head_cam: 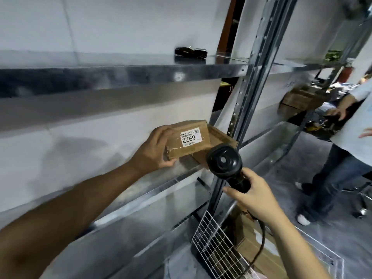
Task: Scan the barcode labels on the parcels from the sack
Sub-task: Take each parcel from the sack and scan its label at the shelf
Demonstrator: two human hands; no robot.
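Brown cardboard parcel (189,140), white label (190,137) with black digits, black scanner (226,164).

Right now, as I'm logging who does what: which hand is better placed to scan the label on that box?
The right hand: it already grips the scanner, close beside the box's label. The left hand is busy holding the cardboard box.

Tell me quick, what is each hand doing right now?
Left hand: grips the cardboard parcel at the shelf, label facing out.
Right hand: holds the black barcode scanner by its handle.
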